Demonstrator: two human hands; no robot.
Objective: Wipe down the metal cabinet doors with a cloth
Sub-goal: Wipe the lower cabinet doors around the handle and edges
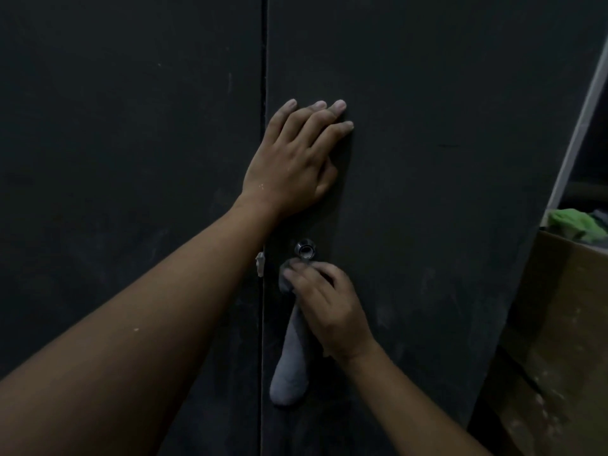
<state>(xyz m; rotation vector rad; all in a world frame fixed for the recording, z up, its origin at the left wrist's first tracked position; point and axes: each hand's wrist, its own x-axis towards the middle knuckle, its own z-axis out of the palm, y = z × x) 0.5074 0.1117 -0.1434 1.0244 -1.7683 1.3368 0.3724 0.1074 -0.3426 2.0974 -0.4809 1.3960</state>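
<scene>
A: What is the left hand (292, 159) doing?

B: It is lying flat on the right door (427, 159). Its fingers (339, 106) are stretching out almost straight, slightly apart, and holding nothing. The seam (263, 93) between the doors is running just beside the little finger, with the left door (131, 126) beyond it.

A: And the right hand (329, 311)?

B: Its fingers (296, 274) are curling over the cloth (291, 363) and pinning its bunched top against the same door. The rest of the grey cloth is hanging straight down below those fingers, reaching lower than the wrist and lying against the door near the seam.

A: Where is the lock (306, 249) sitting?

B: It is shining just above the right fingertips, nearly touching the cloth, and below the heel of the left hand. A small pale tab (260, 263) is sticking out at the seam, just beside the right fingertips.

A: Is anything else showing?

B: A box (552, 324) is standing well away from both sets of fingers, past the right door's outer edge. A green rag (579, 225) is lying at its top.
</scene>
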